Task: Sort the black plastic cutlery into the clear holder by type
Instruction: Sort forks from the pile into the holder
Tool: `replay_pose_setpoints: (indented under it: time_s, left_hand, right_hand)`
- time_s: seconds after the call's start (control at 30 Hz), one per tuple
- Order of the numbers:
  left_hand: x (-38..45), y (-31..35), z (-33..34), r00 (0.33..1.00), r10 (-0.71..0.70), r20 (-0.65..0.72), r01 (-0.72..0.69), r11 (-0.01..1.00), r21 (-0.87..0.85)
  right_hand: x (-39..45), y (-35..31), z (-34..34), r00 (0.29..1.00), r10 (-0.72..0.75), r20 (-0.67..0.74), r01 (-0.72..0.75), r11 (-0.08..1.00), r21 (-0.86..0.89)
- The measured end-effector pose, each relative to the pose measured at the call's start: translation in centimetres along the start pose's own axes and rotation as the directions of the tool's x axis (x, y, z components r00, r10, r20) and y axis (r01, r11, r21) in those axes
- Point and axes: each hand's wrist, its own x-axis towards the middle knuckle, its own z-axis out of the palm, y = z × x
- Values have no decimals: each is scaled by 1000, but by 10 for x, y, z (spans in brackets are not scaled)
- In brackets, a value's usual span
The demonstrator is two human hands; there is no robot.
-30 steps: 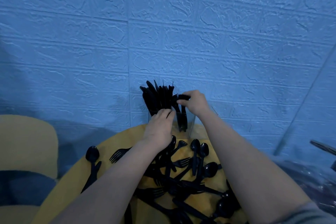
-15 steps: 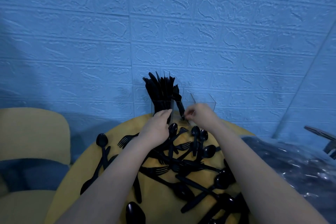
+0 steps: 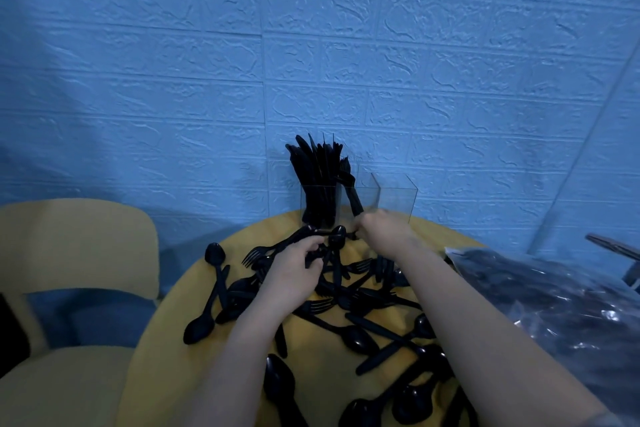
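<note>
Yellow table (image 3: 162,350): left hand (image 3: 294,274) grip pinches a spoon (image 3: 334,246); right hand (image 3: 384,230) grip unclear.

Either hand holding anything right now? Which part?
Left hand pinches a black utensil from the pile by its handle. Right hand is down among the cutlery; its grip cannot be told.

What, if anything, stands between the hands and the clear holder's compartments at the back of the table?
Nothing visible does. The left hand and right hand are over the loose cutlery pile just in front of the clear holder; its tops are open, though the left compartment is packed with upright knives.
</note>
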Motion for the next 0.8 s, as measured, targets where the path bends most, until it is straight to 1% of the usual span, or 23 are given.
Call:
replay_pose_setpoints:
  time_s: [0.07, 0.13, 0.17, 0.2, 0.23, 0.27, 0.3, 0.33, 0.37, 0.4, 0.47, 0.57, 0.6, 0.63, 0.67, 0.73, 0.77, 0.8]
  left_hand:
    - [-4, 1, 1, 997, 27, -72, -28, 999, -24]
    - [-6, 2, -1, 986, 15, -168, -33, 994, -104]
    - [-7, 3, -3, 979, -19, -204, -19, 983, -181]
    - [-8, 4, -5, 974, -73, -213, 6, 953, -302]
    - [-9, 6, -7, 974, -139, -180, 40, 885, -464]
    - [-11, 8, -9, 977, -192, -94, 91, 772, -630]
    - [-14, 12, -12, 977, -211, 26, 156, 629, -762]
    - [-18, 15, -15, 970, -190, 155, 230, 485, -844]
    - [-21, 18, -18, 952, -147, 267, 304, 384, -872]
    - [-25, 20, -21, 928, -104, 357, 371, 337, -865]
    - [-30, 22, -23, 882, -40, 470, 455, 330, -827]
    - [-33, 24, -23, 859, 23, 512, 473, 348, -809]
    - [-33, 23, -22, 859, 34, 511, 472, 334, -816]
    - [-32, 21, -21, 862, 34, 505, 471, 314, -824]
    - [-31, 19, -19, 867, 28, 497, 468, 294, -833]
    - [-29, 17, -16, 878, 9, 478, 458, 270, -847]
    - [-28, 15, -14, 884, 1, 468, 452, 259, -853]
    - [-27, 14, -13, 889, -9, 458, 446, 246, -861]
  right_hand:
    - [-6, 4, -10, 999, 9, -53, -3, 993, 120]
    - [-15, 7, -24, 988, 13, -152, 22, 975, 223]
    - [-20, 8, -31, 976, 4, -217, 55, 963, 264]
    - [-25, 8, -37, 959, -2, -285, 96, 944, 315]
    - [-31, 7, -41, 937, 3, -350, 142, 911, 387]
    - [-38, 4, -46, 918, 14, -397, 190, 862, 470]
    - [-44, 0, -48, 900, 14, -436, 245, 810, 532]
    - [-50, -5, -50, 882, -2, -471, 301, 771, 561]
    - [-53, -10, -49, 862, -38, -506, 359, 750, 556]
    - [-55, -15, -48, 835, -89, -543, 417, 745, 521]
    - [-57, -23, -44, 783, -188, -593, 496, 763, 414]
    - [-57, -27, -39, 746, -249, -617, 520, 797, 308]
    - [-56, -27, -37, 756, -257, -602, 515, 801, 306]
    - [-55, -27, -36, 783, -247, -571, 495, 802, 333]
    - [-54, -26, -35, 827, -206, -523, 447, 804, 392]
    - [-53, -21, -31, 910, -61, -410, 292, 797, 529]
    - [-52, -17, -26, 936, 5, -351, 204, 806, 556]
    - [-52, -13, -20, 961, 52, -272, 110, 830, 547]
